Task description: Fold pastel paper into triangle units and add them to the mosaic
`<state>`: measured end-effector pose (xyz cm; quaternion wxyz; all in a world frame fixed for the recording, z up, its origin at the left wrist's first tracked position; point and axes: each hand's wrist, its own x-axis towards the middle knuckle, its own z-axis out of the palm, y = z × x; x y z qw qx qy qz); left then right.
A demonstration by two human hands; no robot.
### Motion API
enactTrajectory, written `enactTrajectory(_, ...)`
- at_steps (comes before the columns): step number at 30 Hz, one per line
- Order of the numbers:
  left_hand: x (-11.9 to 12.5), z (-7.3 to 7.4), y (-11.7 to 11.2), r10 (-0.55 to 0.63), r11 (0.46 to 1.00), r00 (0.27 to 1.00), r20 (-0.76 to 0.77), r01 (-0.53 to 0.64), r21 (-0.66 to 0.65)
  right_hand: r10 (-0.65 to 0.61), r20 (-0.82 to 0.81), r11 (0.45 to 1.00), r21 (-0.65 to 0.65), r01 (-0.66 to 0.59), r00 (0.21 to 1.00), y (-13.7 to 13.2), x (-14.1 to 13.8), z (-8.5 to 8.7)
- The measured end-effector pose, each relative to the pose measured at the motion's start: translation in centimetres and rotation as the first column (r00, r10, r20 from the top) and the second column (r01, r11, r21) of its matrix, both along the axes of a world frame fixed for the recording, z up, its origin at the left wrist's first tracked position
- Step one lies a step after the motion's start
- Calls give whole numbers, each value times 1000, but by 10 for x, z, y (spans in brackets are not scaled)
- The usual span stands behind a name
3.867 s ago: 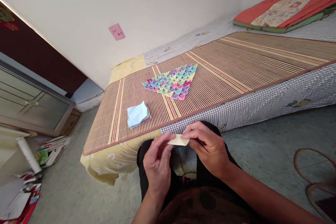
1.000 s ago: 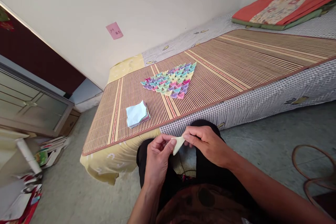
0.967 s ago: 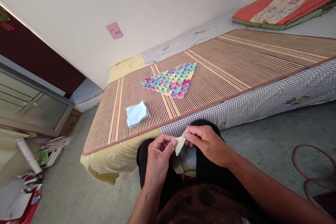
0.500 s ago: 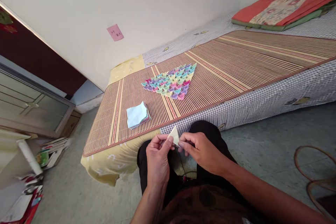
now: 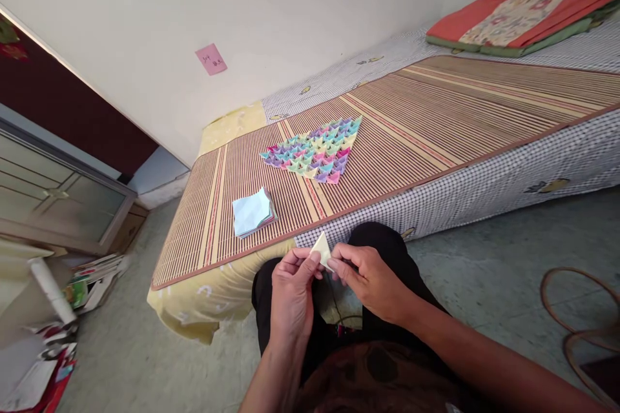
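Observation:
A small pale yellow folded paper, pointed at the top, is held up between my two hands above my lap. My left hand pinches its left side, thumb in front and fingers behind. With thumb and fingertips, my right hand grips its lower right edge. On the striped mat beyond lies a group of folded paper boats in several colours, set out in rows. Nearer and to the left sits a stack of square paper sheets, light blue on top.
The bed carries a striped mat over checked and yellow cloths. Folded red and floral bedding lies at the far right. A pink note is on the wall. A coiled cable rests on the floor at right; papers are at left.
My hands stay almost in place with the yellow paper between them. The right fingertips shift very slightly along its lower edge. The view has drifted a little.

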<state>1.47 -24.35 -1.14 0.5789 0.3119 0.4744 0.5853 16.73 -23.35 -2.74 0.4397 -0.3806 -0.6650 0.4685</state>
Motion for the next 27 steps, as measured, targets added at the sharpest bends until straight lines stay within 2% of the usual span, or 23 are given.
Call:
enactTrajectory(3,-1,1,1,-56,995,994,90,63,-78,-2,2,998,56,2,1000,-1,-1,-1)
enactTrajectory(5,-3,1,0,-63,994,993,99,71,-80,14,-3,998,56,-14,1000,-1,-1,-2)
enactTrajectory(10,-2,-1,-6,17,998,994,-104,-10,64,-49,32,997,66,46,998,-1,-1,-3)
enactTrajectory(14,0,-2,-9,3,998,987,-158,8,69,-84,21,988,128,80,996,-1,-2,-4)
enactTrajectory(19,0,0,-7,-87,996,996,-36,86,-28,-27,-29,999,38,28,999,0,1,-7)
enactTrajectory(22,-1,1,-5,-133,987,988,78,139,-79,36,-154,995,-83,-50,987,3,5,-6)
enactTrajectory(27,0,0,-3,-178,973,958,227,205,-103,27,-286,981,-177,-80,958,6,7,-1)
